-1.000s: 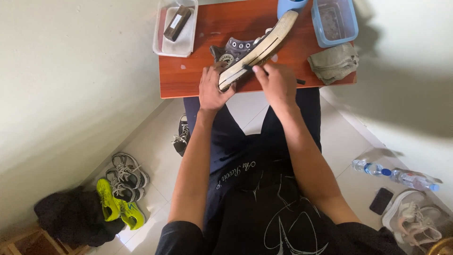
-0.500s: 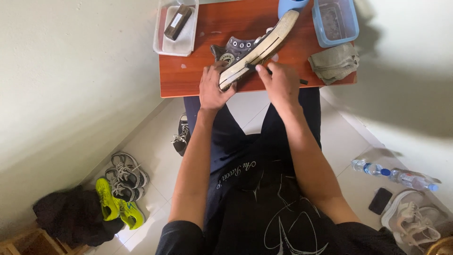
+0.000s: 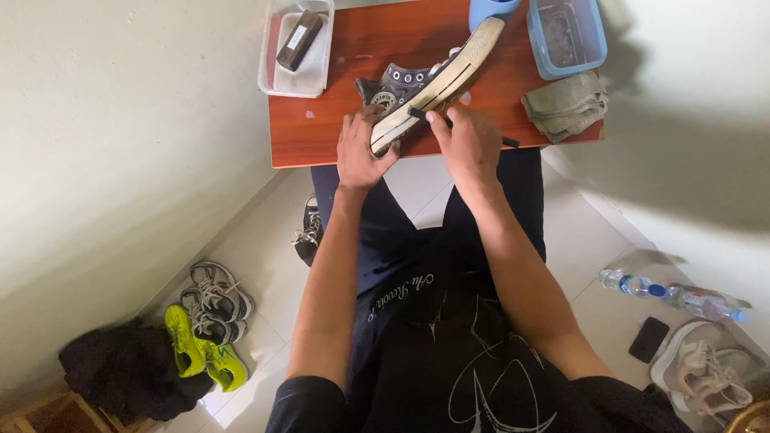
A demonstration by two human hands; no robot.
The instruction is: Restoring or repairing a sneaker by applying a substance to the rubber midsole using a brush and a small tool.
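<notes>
Left hand (image 3: 358, 152): fingers clamped on grey canvas high-top sneaker (image 3: 425, 84), top centre.
Right hand (image 3: 469, 144): fingers pinching thin black tool (image 3: 507, 142).
Clear plastic tray (image 3: 273, 76): dark rectangular block (image 3: 298, 40).
Blue plastic tub (image 3: 565, 68): greyish contents.

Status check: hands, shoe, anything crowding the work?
Left hand gripping heel of grey high-top shoe, tipped on its side on table. Right hand presses thin dark tool to white sole edge. Folded cloth beside, clear.
</notes>
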